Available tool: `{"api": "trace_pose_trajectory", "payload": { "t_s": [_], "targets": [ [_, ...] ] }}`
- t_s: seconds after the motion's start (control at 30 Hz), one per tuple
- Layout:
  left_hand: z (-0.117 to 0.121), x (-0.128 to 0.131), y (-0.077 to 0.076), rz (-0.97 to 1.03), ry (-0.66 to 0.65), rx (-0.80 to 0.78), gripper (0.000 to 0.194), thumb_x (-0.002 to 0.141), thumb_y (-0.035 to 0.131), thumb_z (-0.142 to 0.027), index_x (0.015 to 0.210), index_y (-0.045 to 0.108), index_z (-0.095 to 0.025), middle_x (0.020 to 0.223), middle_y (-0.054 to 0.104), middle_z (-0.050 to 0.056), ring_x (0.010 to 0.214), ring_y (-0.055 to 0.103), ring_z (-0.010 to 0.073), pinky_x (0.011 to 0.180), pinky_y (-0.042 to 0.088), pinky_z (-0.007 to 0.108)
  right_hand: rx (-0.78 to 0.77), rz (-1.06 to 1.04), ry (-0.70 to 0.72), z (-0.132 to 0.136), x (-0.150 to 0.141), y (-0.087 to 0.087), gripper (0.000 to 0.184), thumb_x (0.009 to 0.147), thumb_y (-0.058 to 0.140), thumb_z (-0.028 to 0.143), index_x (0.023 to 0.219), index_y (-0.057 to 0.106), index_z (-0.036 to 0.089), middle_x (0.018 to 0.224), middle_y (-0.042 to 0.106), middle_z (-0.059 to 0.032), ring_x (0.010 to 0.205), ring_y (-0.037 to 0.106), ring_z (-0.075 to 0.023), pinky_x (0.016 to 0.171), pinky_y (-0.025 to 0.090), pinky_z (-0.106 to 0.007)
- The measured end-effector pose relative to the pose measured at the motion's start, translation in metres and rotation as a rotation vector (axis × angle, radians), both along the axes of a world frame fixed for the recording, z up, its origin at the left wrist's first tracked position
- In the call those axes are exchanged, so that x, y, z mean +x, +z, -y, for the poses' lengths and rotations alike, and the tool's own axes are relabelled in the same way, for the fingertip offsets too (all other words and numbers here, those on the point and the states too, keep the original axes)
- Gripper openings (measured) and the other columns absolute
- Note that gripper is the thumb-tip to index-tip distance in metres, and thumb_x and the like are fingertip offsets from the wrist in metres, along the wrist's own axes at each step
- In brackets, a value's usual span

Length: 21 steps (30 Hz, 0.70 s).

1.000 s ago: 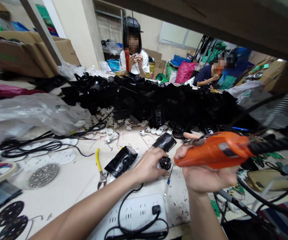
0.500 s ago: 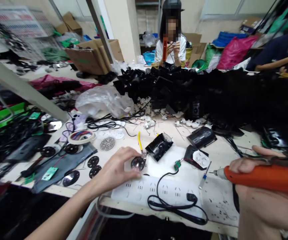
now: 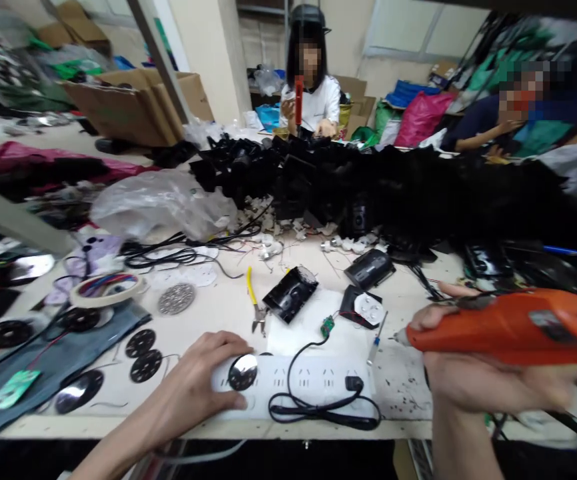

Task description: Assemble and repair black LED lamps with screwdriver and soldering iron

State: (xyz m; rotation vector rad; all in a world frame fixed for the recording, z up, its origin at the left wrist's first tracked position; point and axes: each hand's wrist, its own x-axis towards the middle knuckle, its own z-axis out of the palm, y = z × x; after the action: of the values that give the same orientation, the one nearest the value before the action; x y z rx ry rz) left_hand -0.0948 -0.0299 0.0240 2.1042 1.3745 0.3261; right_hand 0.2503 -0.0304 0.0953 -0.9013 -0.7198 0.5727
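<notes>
My left hand (image 3: pixel 203 380) is at the left end of the white power strip (image 3: pixel 313 393), thumb and fingers spread around a shiny round disc (image 3: pixel 243 372). The disc lies on the strip, with a gap between it and the thumb. An orange electric screwdriver (image 3: pixel 498 327) is gripped in my right hand (image 3: pixel 488 373), its bit pointing left above the table. Left of that bit lies a small screwdriver (image 3: pixel 377 341). Behind the strip are an open black housing (image 3: pixel 291 293), yellow-handled cutters (image 3: pixel 253 293), a small green circuit board (image 3: pixel 327 326) and a black part with a white disc (image 3: pixel 363 308).
A coiled black cable (image 3: pixel 323 410) plugs into the strip. Black discs (image 3: pixel 147 366), a perforated metal disc (image 3: pixel 177 299) and a tape roll (image 3: pixel 108 291) lie to the left. A large heap of black parts (image 3: pixel 393 187) spans the back; a co-worker (image 3: pixel 313 100) sits behind it.
My left hand has lowered the shiny disc onto the power strip and its fingers have parted. The camera view has swung right, and the cutters are now fully visible. My right hand keeps the electric screwdriver.
</notes>
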Motion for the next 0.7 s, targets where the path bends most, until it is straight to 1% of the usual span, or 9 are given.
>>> {"api": "trace_pose_trajectory", "payload": {
  "t_s": [0.1,0.17,0.23,0.3,0.4,0.47,0.53,0.6,0.7],
  "targets": [
    [-0.002,-0.012,-0.009,-0.013,-0.053,0.008,0.057,0.062,0.084,-0.042,0.115,0.067,-0.034,0.119,0.066,0.004,0.108,0.062,0.0304,0.094,0.051,0.040,0.054,0.054,-0.093,-0.004,-0.005,0.000,0.049,0.071,0.059,0.068,0.096,0.068,0.027,0.078,0.071,-0.0038,0.042,0.059,-0.0211,0.029,0.042,-0.031],
    [-0.009,-0.017,-0.005,-0.012,-0.079,0.037,0.057,0.065,0.081,-0.048,0.119,0.065,-0.036,0.121,0.067,0.003,0.107,0.063,0.0305,0.092,0.052,0.039,0.028,0.077,-0.090,-0.007,-0.006,-0.004,0.051,0.074,0.054,0.071,0.091,0.069,0.025,0.072,0.068,-0.0032,0.042,0.057,-0.0194,0.031,0.042,-0.029],
    [-0.022,-0.015,0.008,-0.015,-0.064,0.085,0.053,0.071,0.075,-0.051,0.121,0.063,-0.037,0.122,0.066,0.002,0.108,0.063,0.0302,0.092,0.052,0.038,0.012,0.064,-0.095,-0.011,-0.004,-0.009,0.057,0.074,0.050,0.075,0.085,0.069,0.022,0.067,0.066,-0.0029,0.042,0.056,-0.0178,0.033,0.043,-0.028],
    [-0.039,0.002,0.028,-0.001,-0.073,0.142,0.049,0.073,0.073,-0.053,0.118,0.064,-0.036,0.120,0.067,0.001,0.105,0.064,0.0300,0.090,0.053,0.038,0.025,0.032,-0.120,-0.015,-0.002,-0.014,0.059,0.074,0.051,0.075,0.084,0.069,0.021,0.068,0.065,-0.0029,0.042,0.055,-0.0162,0.034,0.043,-0.027],
    [-0.067,0.056,0.056,0.059,-0.144,0.178,0.044,0.080,0.068,-0.051,0.118,0.063,-0.032,0.118,0.067,0.004,0.107,0.063,0.0296,0.091,0.051,0.039,0.039,0.025,-0.123,-0.019,0.001,-0.018,0.061,0.075,0.048,0.075,0.088,0.070,0.020,0.064,0.062,-0.0021,0.041,0.052,-0.0156,0.034,0.041,-0.026],
    [-0.081,0.104,0.065,0.110,-0.271,0.184,0.042,0.081,0.069,-0.044,0.119,0.062,-0.027,0.118,0.065,0.005,0.109,0.060,0.0276,0.095,0.048,0.040,0.021,0.031,-0.090,-0.019,0.002,-0.019,0.062,0.076,0.046,0.075,0.089,0.071,0.019,0.057,0.059,-0.0013,0.043,0.053,-0.0171,0.036,0.041,-0.027],
    [-0.089,0.153,0.065,0.133,-0.421,0.195,0.046,0.078,0.074,-0.036,0.121,0.060,-0.025,0.118,0.063,0.007,0.112,0.056,0.0268,0.096,0.047,0.040,0.012,0.022,-0.077,-0.019,0.002,-0.020,0.063,0.076,0.047,0.075,0.090,0.071,0.019,0.058,0.060,-0.0021,0.045,0.054,-0.0181,0.037,0.042,-0.027],
    [-0.092,0.195,0.060,0.074,-0.556,0.213,0.057,0.073,0.079,-0.034,0.124,0.058,-0.023,0.118,0.061,0.008,0.112,0.053,0.0284,0.094,0.047,0.041,0.009,0.028,-0.075,-0.017,0.002,-0.022,0.062,0.077,0.046,0.075,0.092,0.071,0.020,0.062,0.061,-0.0025,0.045,0.055,-0.0179,0.039,0.043,-0.029],
    [-0.093,0.235,0.052,-0.134,-0.688,0.341,0.045,0.067,0.084,-0.032,0.105,0.066,-0.017,0.104,0.063,0.011,0.105,0.053,0.0326,0.090,0.046,0.044,-0.008,0.048,-0.073,-0.014,0.003,-0.025,0.063,0.080,0.043,0.075,0.095,0.069,0.019,0.062,0.062,-0.0022,0.047,0.057,-0.0190,0.042,0.046,-0.031]
  ]
}}
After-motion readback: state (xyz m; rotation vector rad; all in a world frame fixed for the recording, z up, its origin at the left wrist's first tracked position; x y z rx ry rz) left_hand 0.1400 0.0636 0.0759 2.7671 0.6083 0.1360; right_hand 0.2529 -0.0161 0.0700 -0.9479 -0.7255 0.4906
